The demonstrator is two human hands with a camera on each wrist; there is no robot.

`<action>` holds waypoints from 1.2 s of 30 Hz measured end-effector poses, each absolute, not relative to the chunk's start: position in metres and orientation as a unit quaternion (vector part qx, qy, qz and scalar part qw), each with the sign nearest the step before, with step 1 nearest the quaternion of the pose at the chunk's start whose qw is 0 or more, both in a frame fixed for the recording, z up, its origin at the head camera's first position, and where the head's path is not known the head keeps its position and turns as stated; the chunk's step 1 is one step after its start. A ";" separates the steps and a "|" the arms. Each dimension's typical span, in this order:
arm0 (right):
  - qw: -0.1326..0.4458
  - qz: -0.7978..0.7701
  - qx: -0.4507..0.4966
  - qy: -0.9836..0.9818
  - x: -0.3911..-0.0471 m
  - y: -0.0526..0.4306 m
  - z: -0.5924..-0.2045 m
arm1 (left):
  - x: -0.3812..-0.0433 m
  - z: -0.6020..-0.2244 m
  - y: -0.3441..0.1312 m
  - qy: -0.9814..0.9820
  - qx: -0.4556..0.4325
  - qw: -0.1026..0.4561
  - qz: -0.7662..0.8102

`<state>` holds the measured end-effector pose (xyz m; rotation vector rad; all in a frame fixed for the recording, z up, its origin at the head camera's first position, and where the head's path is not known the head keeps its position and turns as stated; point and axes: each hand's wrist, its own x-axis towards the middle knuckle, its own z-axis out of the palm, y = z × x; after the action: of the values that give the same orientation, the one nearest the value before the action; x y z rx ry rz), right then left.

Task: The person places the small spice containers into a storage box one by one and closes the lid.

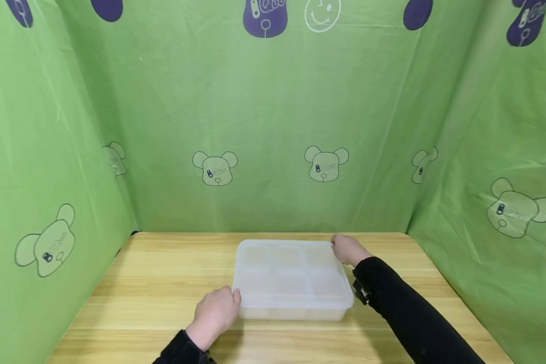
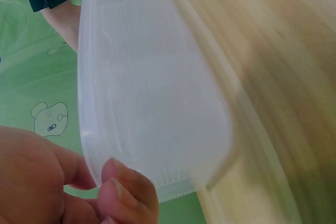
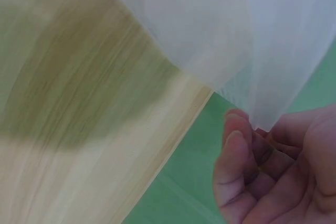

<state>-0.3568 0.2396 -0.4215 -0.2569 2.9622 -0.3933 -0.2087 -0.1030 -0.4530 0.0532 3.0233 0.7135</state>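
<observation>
A translucent white plastic storage box [image 1: 293, 314] with its lid [image 1: 296, 273] on is at the middle of the table, and several compartments show faintly through the lid. At the near left part of the rim, my left hand [image 1: 216, 311] pinches the lid's edge between thumb and fingers. My right hand [image 1: 348, 248] grips the rim at the far right corner. The left wrist view shows curled left fingertips [image 2: 121, 190] against the corner of the box. In the right wrist view, right fingers [image 3: 236, 153] pinch the rim's corner. Whatever lies inside the compartments is too blurred to tell.
The box is on a light wood-grain table [image 1: 164, 273]. Green cloth [image 1: 273, 101] printed with bear heads hangs behind the table and along both sides. Black sleeves [image 1: 409, 308] cover both forearms.
</observation>
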 end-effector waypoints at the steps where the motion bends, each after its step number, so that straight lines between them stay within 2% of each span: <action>1: 0.067 -0.127 -0.088 0.986 -0.357 0.240 -0.422 | -0.210 -0.453 -0.103 0.973 0.017 0.016 0.230; 9: 0.047 -0.101 -0.103 0.988 -0.350 0.246 -0.423 | -0.219 -0.457 -0.107 0.960 0.042 0.010 0.277; 16: 0.027 -0.082 -0.120 0.989 -0.337 0.253 -0.422 | -0.235 -0.465 -0.111 0.946 0.053 -0.019 0.319; 25: 0.000 -0.063 -0.137 0.989 -0.322 0.259 -0.422 | -0.257 -0.474 -0.117 0.910 0.014 -0.019 0.414; 36: -0.017 -0.036 -0.172 0.984 -0.291 0.254 -0.419 | -0.285 -0.482 -0.123 0.875 -0.030 -0.063 0.479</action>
<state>-0.2911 0.2541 -0.4191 -0.5470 3.1254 -0.1135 -0.2853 -0.1226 -0.4818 -0.0975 2.8639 1.5691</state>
